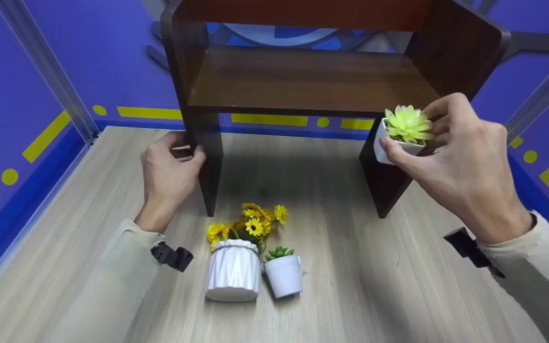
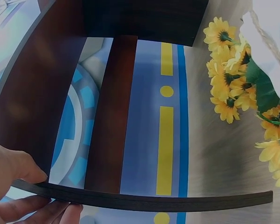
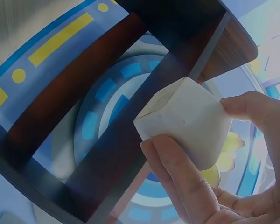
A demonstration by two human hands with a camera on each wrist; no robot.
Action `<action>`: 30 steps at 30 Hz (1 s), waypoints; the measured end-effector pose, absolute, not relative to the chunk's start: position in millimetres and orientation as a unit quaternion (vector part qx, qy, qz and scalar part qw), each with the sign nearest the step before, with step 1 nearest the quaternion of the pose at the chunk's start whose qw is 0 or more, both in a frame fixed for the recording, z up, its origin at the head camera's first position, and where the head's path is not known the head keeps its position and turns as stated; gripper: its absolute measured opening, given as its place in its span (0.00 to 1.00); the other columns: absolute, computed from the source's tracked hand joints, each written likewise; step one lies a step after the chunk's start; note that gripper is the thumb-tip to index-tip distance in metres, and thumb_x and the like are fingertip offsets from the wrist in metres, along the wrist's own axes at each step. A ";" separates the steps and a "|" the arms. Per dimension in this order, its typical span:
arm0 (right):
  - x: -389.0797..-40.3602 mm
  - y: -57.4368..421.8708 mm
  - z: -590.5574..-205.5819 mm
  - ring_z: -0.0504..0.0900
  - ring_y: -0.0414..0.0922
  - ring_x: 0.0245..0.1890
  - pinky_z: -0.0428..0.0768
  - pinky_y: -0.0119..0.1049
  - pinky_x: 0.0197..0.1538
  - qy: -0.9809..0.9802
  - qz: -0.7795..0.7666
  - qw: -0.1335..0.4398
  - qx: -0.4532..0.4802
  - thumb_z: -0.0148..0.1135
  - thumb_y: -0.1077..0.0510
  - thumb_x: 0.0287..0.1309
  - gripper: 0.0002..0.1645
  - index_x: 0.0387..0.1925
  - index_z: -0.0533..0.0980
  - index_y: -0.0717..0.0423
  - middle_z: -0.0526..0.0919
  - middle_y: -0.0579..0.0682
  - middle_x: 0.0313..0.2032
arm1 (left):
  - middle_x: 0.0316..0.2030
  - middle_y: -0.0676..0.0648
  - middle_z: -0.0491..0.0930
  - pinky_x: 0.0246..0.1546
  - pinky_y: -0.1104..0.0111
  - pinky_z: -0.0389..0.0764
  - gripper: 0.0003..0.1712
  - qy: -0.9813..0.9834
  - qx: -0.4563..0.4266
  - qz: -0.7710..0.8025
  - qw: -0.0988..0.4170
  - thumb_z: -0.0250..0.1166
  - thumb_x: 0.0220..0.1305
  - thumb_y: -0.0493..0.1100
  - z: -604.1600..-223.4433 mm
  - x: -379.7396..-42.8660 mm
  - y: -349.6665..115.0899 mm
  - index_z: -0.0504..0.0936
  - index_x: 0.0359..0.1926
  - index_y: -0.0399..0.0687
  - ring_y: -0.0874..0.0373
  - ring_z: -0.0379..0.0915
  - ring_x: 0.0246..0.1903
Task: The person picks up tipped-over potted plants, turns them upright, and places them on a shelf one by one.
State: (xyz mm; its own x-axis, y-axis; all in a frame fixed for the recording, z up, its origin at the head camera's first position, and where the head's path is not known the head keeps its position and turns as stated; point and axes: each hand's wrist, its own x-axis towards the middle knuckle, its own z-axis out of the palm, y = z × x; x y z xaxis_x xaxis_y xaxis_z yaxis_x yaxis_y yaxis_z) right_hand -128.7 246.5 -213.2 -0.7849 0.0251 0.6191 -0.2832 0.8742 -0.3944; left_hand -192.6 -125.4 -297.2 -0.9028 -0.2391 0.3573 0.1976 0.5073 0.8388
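Observation:
My left hand (image 1: 167,166) grips the left side panel of a dark brown wooden shelf (image 1: 312,81). The left wrist view has the thumb on one face of that panel (image 2: 177,202) and the fingers on the other. My right hand (image 1: 474,166) holds a potted succulent (image 1: 407,125) with pale green leaves, at the right front of the shelf board. In the right wrist view its white square pot (image 3: 189,121) is pinched between thumb and fingers, its underside showing. Whether the pot touches the board, I cannot tell.
A white ribbed pot (image 1: 233,274) of yellow flowers (image 1: 254,224) lies tipped on the wooden tabletop (image 1: 350,295), before the shelf. Beside it lies a small white pot (image 1: 284,276) with a green succulent. Blue panels (image 1: 12,95) stand around the table.

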 end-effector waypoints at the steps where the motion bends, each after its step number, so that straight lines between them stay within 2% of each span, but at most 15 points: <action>1: -129.5 246.7 -212.1 0.90 0.58 0.37 0.65 0.05 0.35 -0.914 0.242 0.319 0.072 0.78 0.39 0.46 0.38 0.47 0.73 0.61 0.88 0.60 0.40 | 0.47 0.41 0.88 0.47 0.59 0.88 0.16 -0.840 0.013 -0.496 0.219 0.66 0.63 0.40 -297.1 -192.6 -125.4 0.85 0.50 0.38 0.50 0.87 0.44; 7: -136.8 248.7 -204.8 0.90 0.57 0.37 0.67 0.06 0.32 -0.916 0.245 0.311 0.060 0.77 0.36 0.46 0.39 0.47 0.73 0.60 0.89 0.60 0.40 | 0.46 0.41 0.88 0.46 0.59 0.88 0.16 -0.841 0.013 -0.497 0.215 0.66 0.63 0.40 -296.3 -192.8 -125.3 0.85 0.50 0.38 0.50 0.87 0.44; 15: -145.8 251.9 -195.0 0.90 0.55 0.40 0.67 0.07 0.34 -0.921 0.237 0.307 0.035 0.76 0.33 0.45 0.41 0.49 0.74 0.58 0.89 0.56 0.41 | 0.46 0.40 0.88 0.47 0.59 0.88 0.16 -0.842 0.013 -0.494 0.216 0.66 0.63 0.40 -297.0 -192.9 -126.2 0.85 0.50 0.37 0.49 0.87 0.44; 18: -149.6 252.6 -190.9 0.88 0.36 0.35 0.67 0.08 0.34 -0.922 0.231 0.310 0.033 0.76 0.33 0.45 0.41 0.49 0.74 0.57 0.90 0.56 0.41 | 0.46 0.40 0.88 0.47 0.59 0.88 0.16 -0.841 0.012 -0.495 0.219 0.66 0.63 0.40 -296.9 -193.2 -126.0 0.85 0.50 0.37 0.49 0.87 0.44; 20: -152.9 252.8 -187.7 0.81 0.24 0.31 0.68 0.09 0.34 -0.921 0.229 0.312 0.033 0.76 0.33 0.44 0.41 0.48 0.74 0.56 0.90 0.56 0.40 | 0.47 0.40 0.87 0.47 0.59 0.88 0.16 -0.840 0.009 -0.495 0.220 0.66 0.63 0.40 -297.1 -193.4 -125.8 0.84 0.50 0.37 0.49 0.87 0.44; 22: -156.8 252.8 -184.7 0.72 0.16 0.29 0.68 0.10 0.34 -0.921 0.228 0.314 0.033 0.76 0.33 0.44 0.41 0.49 0.74 0.56 0.90 0.56 0.40 | 0.47 0.40 0.87 0.48 0.59 0.88 0.16 -0.840 0.007 -0.495 0.223 0.66 0.63 0.40 -297.6 -193.7 -125.6 0.84 0.50 0.37 0.49 0.87 0.45; 30: -169.2 249.3 -176.5 0.73 0.20 0.30 0.69 0.11 0.34 -0.920 0.232 0.314 0.035 0.75 0.34 0.45 0.39 0.48 0.74 0.57 0.89 0.55 0.41 | 0.47 0.40 0.88 0.47 0.58 0.88 0.16 -0.840 0.002 -0.493 0.227 0.66 0.63 0.39 -298.5 -194.4 -125.0 0.84 0.50 0.37 0.48 0.87 0.45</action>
